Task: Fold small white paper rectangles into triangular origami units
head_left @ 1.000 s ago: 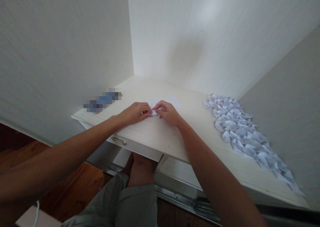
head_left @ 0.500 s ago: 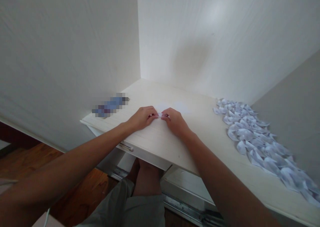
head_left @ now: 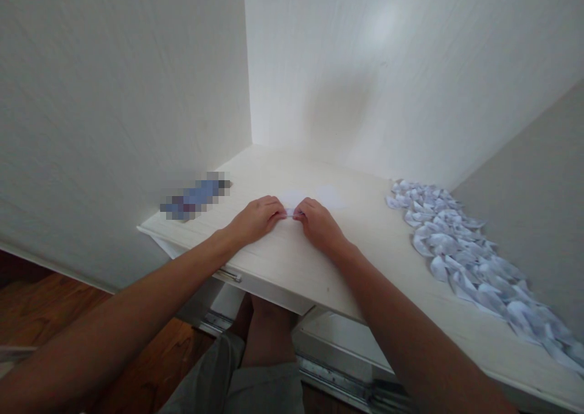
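A small strip of white paper [head_left: 289, 212] is pinched between my two hands, low over the desk top. My left hand [head_left: 261, 217] has its fingers closed on the left end of the strip. The right end sits between the thumb and fingers of my right hand [head_left: 318, 220]. Only a narrow bit of the paper shows between the fingertips; the rest is hidden by them. Just beyond my hands, flat pale sheets of paper [head_left: 331, 197] lie on the desk.
A long heap of folded white paper pieces [head_left: 465, 243] runs along the right side of the desk [head_left: 283, 268]. A blurred bluish item [head_left: 196, 197] lies by the left panel. White panels enclose the back and sides. Below the front edge is an open drawer space [head_left: 342, 335].
The strip between my fingertips looks narrower, and my fingers have closed further over it. The hands stay in nearly the same place; the view has shifted slightly.
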The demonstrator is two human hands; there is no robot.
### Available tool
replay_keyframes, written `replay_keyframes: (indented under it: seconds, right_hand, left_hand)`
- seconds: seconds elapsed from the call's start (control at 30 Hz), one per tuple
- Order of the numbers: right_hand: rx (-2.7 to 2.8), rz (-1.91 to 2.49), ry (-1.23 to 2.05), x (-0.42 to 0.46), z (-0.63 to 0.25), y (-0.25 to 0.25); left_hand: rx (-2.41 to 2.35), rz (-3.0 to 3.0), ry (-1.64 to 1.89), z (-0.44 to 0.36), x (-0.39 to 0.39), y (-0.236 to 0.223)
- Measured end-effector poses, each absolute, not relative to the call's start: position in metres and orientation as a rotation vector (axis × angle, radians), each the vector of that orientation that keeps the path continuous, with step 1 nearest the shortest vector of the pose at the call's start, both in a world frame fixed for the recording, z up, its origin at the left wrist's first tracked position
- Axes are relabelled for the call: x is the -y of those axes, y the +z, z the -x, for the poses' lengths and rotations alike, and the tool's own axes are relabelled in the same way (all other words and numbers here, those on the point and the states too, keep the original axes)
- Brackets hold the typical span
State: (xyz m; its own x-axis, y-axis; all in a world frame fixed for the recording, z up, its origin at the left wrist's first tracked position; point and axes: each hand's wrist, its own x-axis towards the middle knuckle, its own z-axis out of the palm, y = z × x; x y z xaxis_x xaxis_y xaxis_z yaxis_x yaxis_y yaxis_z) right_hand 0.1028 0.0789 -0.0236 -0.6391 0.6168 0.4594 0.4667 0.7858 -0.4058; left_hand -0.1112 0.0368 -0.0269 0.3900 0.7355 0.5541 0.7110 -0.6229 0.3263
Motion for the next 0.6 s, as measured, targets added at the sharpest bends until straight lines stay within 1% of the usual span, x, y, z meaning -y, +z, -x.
replay_keyframes:
  seconds: [0.13, 0.4, 0.6]
  right_hand:
    - [2.401, 0.788, 0.242, -0.074, -0.104, -0.022]
    - [2.446, 0.907, -0.1, -0.054, -0.098, -0.023]
    - [2.446, 0.945, -0.135, -0.05, -0.094, -0.028]
  left_hand:
    - [-1.37, -2.512, 1.103, 0.113, -0.034, -0.026]
    - [-1.505, -2.236, 1.208, 0.107, -0.026, -0.023]
    - [-1.431, -2.126, 1.26, 0.108, -0.026, -0.021]
